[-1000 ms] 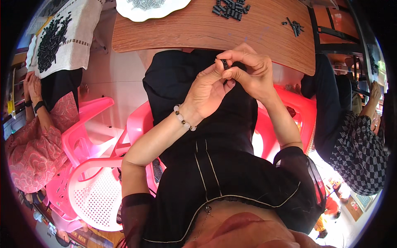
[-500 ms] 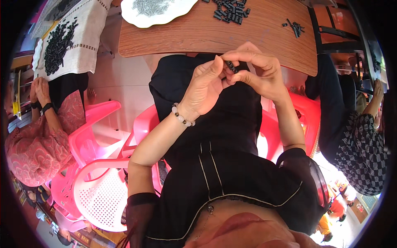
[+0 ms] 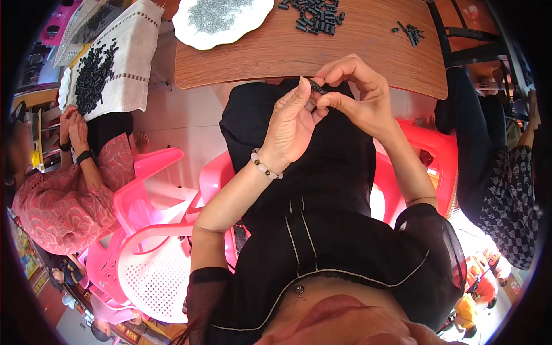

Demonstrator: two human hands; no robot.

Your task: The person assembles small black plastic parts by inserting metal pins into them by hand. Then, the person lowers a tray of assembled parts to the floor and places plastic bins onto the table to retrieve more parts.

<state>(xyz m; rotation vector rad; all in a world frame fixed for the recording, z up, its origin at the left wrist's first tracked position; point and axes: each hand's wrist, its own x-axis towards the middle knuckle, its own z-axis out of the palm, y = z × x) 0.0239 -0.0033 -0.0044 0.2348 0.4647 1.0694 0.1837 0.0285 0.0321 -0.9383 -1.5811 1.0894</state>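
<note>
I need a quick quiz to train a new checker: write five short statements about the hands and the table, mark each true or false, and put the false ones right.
1. A white plate stands on the wooden table. True.
2. Only one pile lies on the table. False: there is a larger pile of black pieces and, to its right, a smaller group.
3. The left hand and the right hand meet at a small dark piece. True.
4. The left hand lies flat on the table. False: it is off the table, close to the right hand.
5. A beaded bracelet is on the left wrist. True.
</note>
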